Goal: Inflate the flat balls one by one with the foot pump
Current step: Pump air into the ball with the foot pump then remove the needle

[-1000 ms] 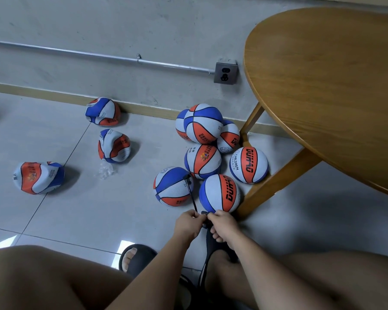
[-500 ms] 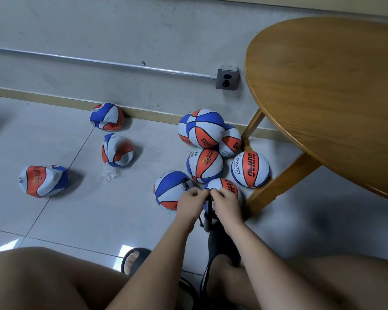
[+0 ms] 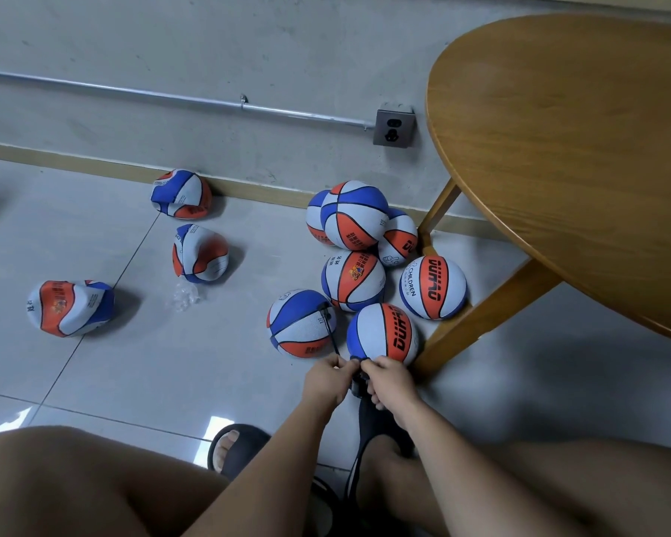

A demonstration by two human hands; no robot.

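Note:
My left hand [image 3: 328, 381] and my right hand [image 3: 390, 381] are closed together on the black top of the foot pump [image 3: 359, 385], which my right foot in a black slipper presses. A thin black hose [image 3: 329, 331] runs from the pump up to a round blue, white and orange ball [image 3: 301, 323]. Another round ball [image 3: 384, 335] sits just beyond my fingers. Three crumpled flat balls lie to the left: one near the wall [image 3: 181, 193], one in the middle [image 3: 199, 253], one far left [image 3: 70, 307].
Several inflated balls [image 3: 355, 215] are piled by the wall near a wooden table leg [image 3: 481, 323]. The round wooden table [image 3: 566, 149] overhangs the right side. A wall socket [image 3: 394, 127] and a crumpled clear wrapper [image 3: 185, 297] are in view. My left foot [image 3: 233, 447] rests in a slipper.
Both hands rose with the pump top toward the near ball half a second ago and have now come back down and nearer to me.

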